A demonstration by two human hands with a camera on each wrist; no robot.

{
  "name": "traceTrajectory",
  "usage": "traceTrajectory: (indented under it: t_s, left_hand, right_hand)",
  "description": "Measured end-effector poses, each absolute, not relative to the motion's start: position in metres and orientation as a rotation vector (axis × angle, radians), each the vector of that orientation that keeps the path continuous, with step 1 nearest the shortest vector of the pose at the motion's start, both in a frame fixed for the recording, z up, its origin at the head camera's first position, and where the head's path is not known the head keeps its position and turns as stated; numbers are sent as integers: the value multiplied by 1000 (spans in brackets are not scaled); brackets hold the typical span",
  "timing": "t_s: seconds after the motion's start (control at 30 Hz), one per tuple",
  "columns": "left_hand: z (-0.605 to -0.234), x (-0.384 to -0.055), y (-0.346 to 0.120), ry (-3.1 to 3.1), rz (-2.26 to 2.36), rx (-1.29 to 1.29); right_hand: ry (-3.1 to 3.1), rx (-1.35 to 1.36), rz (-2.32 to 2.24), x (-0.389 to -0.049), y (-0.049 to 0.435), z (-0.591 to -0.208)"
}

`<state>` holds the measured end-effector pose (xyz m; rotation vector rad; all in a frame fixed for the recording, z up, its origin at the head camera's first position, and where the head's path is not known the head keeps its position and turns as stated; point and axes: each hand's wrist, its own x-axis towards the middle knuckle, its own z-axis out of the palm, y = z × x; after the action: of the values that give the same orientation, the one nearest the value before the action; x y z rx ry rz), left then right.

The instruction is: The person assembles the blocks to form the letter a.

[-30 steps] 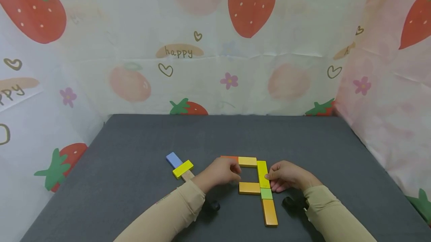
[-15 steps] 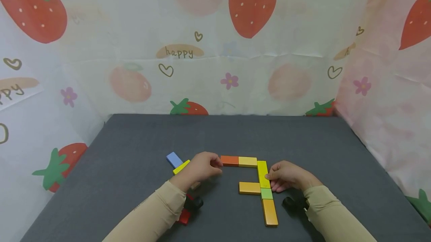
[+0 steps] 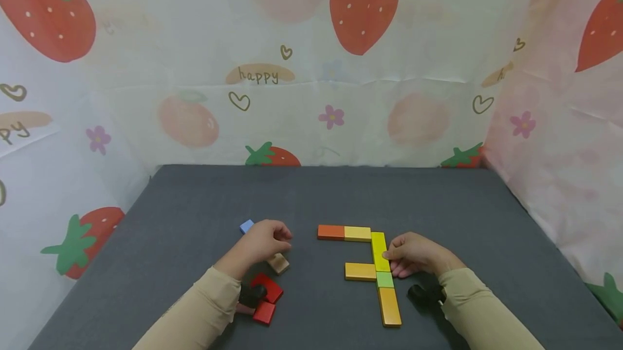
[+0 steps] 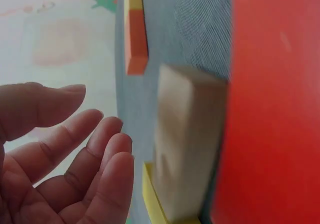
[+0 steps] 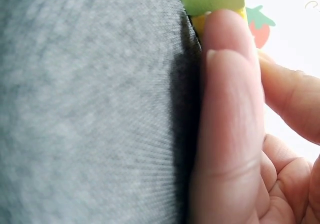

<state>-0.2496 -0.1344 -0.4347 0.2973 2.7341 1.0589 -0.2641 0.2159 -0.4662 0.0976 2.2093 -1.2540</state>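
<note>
My left hand [image 3: 267, 240] is held above loose blocks at the left, its fingers loosely bent and holding nothing; in the left wrist view, space shows between the thumb [image 4: 60, 101] and the fingers. Below it lies a plain wooden block [image 3: 279, 263], and a blue block [image 3: 246, 226] pokes out behind. My right hand [image 3: 413, 255] rests beside a long yellow block [image 3: 379, 250], thumb tip at its top edge and fingers along its right side. That block joins a flat row with a green block [image 3: 385, 280] and an orange-yellow block [image 3: 390, 306].
An orange-red block [image 3: 331, 232] and a pale yellow block [image 3: 357, 233] extend left from the row's top. Another orange-yellow block [image 3: 360, 271] juts left lower down. Red blocks [image 3: 264, 312] lie near my left sleeve. Grey cloth [image 3: 321, 193] covers the table, with printed curtains behind.
My left hand has moved left from the orange-red block to above the loose blocks, uncovering that block and the red ones. My right hand has stayed by the yellow block.
</note>
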Motion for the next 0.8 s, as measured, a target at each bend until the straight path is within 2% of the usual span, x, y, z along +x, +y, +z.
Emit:
traceTrajectory:
  t_s: [0.53,0.8]
  left_hand:
    - [-442,-250,-164,2689,982,381]
    - [-443,-251,-166,2667,835,522]
  right_hand:
    - [2217,107,-1254,-265,215,-467]
    - [2221,122,-1254,-264,214,-467]
